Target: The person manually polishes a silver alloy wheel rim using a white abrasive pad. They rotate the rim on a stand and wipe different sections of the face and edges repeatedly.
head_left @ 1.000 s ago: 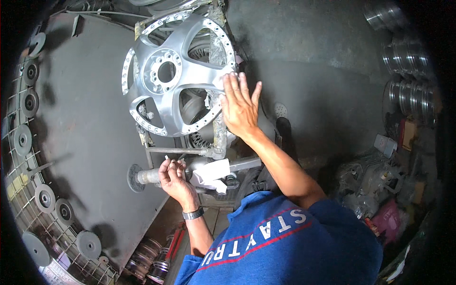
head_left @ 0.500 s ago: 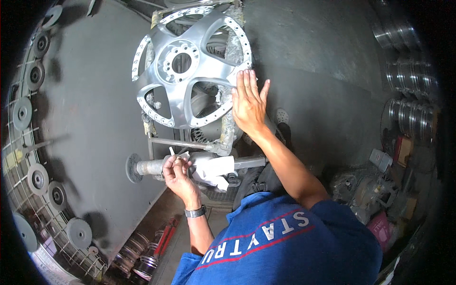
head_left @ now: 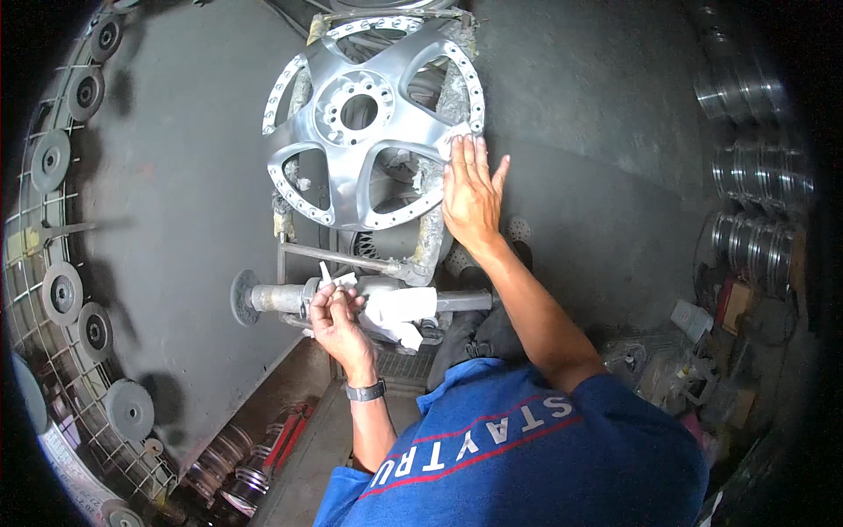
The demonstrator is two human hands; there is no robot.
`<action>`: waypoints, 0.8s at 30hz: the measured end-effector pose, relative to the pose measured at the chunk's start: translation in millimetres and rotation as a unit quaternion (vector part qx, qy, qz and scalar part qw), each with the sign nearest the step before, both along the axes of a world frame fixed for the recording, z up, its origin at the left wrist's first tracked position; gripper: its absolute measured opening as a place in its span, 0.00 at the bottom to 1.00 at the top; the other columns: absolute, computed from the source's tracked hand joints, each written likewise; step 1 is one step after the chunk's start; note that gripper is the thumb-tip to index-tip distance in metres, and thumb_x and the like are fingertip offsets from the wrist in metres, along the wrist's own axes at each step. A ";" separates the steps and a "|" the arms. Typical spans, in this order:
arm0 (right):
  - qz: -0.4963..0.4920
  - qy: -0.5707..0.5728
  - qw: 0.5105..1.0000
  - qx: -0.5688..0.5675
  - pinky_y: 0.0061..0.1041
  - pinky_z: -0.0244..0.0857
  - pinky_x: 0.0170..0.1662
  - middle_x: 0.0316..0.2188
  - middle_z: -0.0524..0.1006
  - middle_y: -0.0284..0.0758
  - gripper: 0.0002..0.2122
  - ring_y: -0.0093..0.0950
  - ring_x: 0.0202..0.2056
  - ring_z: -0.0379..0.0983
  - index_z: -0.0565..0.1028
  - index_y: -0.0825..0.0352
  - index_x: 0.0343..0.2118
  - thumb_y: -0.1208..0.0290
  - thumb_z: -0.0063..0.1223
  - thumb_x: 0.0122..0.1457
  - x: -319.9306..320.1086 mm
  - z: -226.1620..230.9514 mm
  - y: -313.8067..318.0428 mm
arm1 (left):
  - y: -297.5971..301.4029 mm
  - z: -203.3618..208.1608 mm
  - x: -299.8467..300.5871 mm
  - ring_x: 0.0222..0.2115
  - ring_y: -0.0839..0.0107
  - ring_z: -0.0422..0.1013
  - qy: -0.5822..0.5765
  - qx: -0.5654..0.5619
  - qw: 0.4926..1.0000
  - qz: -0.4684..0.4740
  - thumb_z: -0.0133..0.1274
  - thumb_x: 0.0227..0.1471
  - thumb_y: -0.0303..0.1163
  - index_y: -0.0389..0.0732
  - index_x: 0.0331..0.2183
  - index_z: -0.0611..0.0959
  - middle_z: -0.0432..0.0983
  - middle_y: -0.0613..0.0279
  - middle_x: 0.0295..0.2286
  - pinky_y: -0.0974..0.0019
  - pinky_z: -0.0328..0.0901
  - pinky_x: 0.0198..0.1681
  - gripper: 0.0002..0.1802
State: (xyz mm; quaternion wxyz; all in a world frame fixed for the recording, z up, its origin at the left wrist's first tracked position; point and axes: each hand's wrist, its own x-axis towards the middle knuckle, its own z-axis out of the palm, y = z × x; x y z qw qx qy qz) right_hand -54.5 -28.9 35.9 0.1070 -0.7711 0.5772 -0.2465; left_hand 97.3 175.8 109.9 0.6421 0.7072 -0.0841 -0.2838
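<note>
A silver five-spoke wheel centre (head_left: 345, 189) with small holes along its rim lies on a crusted metal frame (head_left: 430, 237). Flat against the outer end of its right spoke, the fingers of my right hand (head_left: 474, 200) are stretched out over a small white sheet (head_left: 455, 136), with the thumb apart. Below the wheel, my left hand (head_left: 338, 323) pinches a slim white stick (head_left: 324, 271) between thumb and fingers; its exact kind is unclear. Beside that hand, white paper pieces (head_left: 399, 306) rest on a grey cylindrical machine (head_left: 281, 299) with a round disc (head_left: 244, 297) at its left end.
Several round grey discs (head_left: 61, 292) hang on a wire rack (head_left: 39, 241) at the left. Shiny wheel rims (head_left: 755, 176) are stacked at the far right, above assorted boxes and bags (head_left: 694, 321). More rims (head_left: 224, 461) and a red bar (head_left: 288, 435) lie at lower left.
The view has shifted, so the wheel and frame appear slightly farther right. My right hand stays at the same spoke end, and the left keeps its pinch on the white stick.
</note>
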 end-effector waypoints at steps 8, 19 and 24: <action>0.074 0.009 0.997 -0.003 0.66 0.37 0.69 0.65 0.68 0.44 0.23 0.40 0.70 0.57 0.69 0.73 0.62 0.63 0.40 0.70 38.1 9.5 -39.5 | 4.5 6.2 2.8 0.36 0.71 0.77 -0.005 -0.001 1.000 0.000 0.51 0.65 0.24 0.36 0.46 0.77 0.77 0.58 0.38 0.65 0.76 0.39 0.09; 0.147 0.074 0.985 -0.046 0.66 0.38 0.68 0.61 0.71 0.48 0.24 0.42 0.68 0.60 0.71 0.78 0.58 0.64 0.40 0.68 78.7 12.1 -64.4 | 3.1 2.9 -8.6 0.36 0.69 0.77 -0.001 0.004 1.000 -0.015 0.51 0.64 0.24 0.34 0.46 0.76 0.77 0.56 0.39 0.65 0.76 0.40 0.09; 0.103 -0.022 0.994 -0.030 0.67 0.35 0.69 0.63 0.69 0.47 0.22 0.41 0.69 0.58 0.70 0.76 0.60 0.68 0.41 0.68 19.8 11.7 -27.7 | 4.0 6.9 -7.3 0.36 0.69 0.77 -0.008 -0.003 1.000 -0.006 0.51 0.65 0.24 0.35 0.47 0.77 0.77 0.57 0.38 0.64 0.76 0.39 0.10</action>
